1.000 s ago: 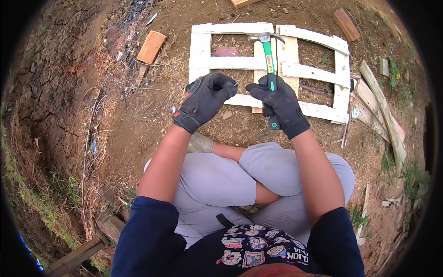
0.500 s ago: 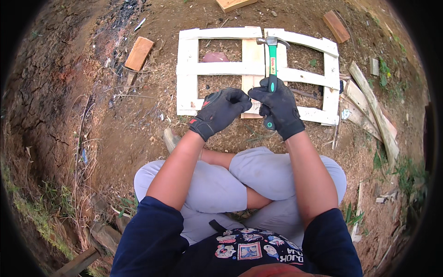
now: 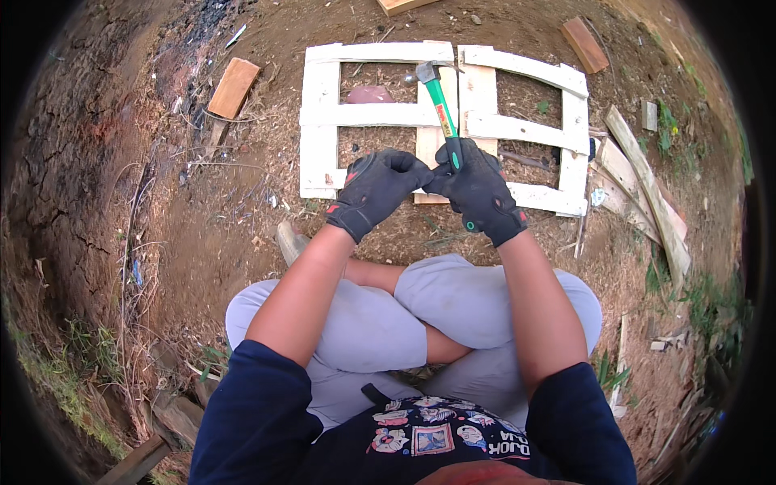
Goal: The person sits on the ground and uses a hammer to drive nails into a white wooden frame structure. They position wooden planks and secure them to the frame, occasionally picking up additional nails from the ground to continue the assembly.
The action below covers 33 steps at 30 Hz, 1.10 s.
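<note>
My right hand (image 3: 478,189), in a black work glove, is wrapped round a claw hammer (image 3: 444,113) with a green and black handle. The hammer's metal head points away from me, tilted to the left. My left hand (image 3: 380,191), gloved alike, is closed in a pinch, its fingertips meeting those of the right hand. Whatever the left fingers pinch is too small or hidden to make out. Both hands are over the near edge of a white-painted wooden frame (image 3: 323,121), made of slats in two sections side by side, lying on the ground.
Wood blocks lie at the left (image 3: 234,87) and the far right (image 3: 584,46). Long wooden boards (image 3: 647,194) lean together to the right of the frame. A reddish stone (image 3: 369,94) shows through a frame opening. My crossed legs (image 3: 453,303) rest on the dirt ground.
The hammer has swung from nearly upright to tilted left in my right hand. My two hands' fingertips have come together. The whole view has shifted slightly.
</note>
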Each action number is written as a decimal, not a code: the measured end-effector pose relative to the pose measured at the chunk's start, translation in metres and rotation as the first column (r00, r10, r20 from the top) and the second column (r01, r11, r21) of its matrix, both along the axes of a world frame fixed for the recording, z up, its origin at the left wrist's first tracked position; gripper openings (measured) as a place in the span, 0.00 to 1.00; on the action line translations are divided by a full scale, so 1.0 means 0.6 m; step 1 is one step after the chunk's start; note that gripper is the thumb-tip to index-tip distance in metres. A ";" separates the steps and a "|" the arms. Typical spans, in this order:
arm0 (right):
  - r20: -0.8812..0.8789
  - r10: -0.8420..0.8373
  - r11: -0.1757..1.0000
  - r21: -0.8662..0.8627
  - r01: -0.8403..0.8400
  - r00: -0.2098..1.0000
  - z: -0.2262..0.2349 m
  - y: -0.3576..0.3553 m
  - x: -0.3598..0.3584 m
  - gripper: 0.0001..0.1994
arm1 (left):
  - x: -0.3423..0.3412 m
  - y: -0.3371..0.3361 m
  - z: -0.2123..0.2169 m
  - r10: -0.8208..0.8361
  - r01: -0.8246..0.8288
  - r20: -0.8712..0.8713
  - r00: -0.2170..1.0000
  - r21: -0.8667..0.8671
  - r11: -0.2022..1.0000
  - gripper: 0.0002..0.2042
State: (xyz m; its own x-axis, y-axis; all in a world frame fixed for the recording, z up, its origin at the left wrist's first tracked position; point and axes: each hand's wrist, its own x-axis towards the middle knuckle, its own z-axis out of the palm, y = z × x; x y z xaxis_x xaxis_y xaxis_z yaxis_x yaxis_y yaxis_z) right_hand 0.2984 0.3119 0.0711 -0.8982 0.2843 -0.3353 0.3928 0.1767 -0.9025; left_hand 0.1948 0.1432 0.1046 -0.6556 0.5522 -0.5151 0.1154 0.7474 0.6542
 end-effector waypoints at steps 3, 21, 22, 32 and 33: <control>-0.063 0.075 0.990 0.123 -0.067 0.995 -0.014 -0.001 0.006 0.23 | 0.004 0.000 0.000 -0.021 0.021 -0.077 0.997 0.004 1.000 0.16; 0.150 -0.099 0.939 -0.314 0.142 0.984 0.012 0.014 0.006 0.25 | 0.014 -0.008 -0.064 0.260 -0.248 -0.014 0.965 0.255 0.935 0.17; 0.065 -0.111 0.960 -0.251 0.124 0.992 -0.009 0.010 0.005 0.25 | 0.014 -0.008 -0.062 0.273 -0.266 0.015 0.962 0.272 0.925 0.17; 0.072 -0.202 0.899 -0.383 0.214 0.977 0.002 0.013 0.008 0.20 | 0.033 0.005 -0.065 0.404 -0.590 0.456 0.793 0.411 0.695 0.17; 0.093 -0.187 0.900 -0.384 0.208 0.978 0.007 0.013 0.009 0.20 | 0.035 0.005 -0.064 0.411 -0.595 0.454 0.790 0.409 0.692 0.17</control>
State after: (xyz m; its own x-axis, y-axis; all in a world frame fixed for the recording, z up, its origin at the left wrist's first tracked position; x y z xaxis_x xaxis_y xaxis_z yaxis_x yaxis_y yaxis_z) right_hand 0.3038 0.3199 0.0754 -0.8153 0.2912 -0.5005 0.4315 -0.2708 -0.8605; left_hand 0.2158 0.1460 0.0663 -0.7712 0.4182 -0.4799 -0.4491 0.1767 0.8758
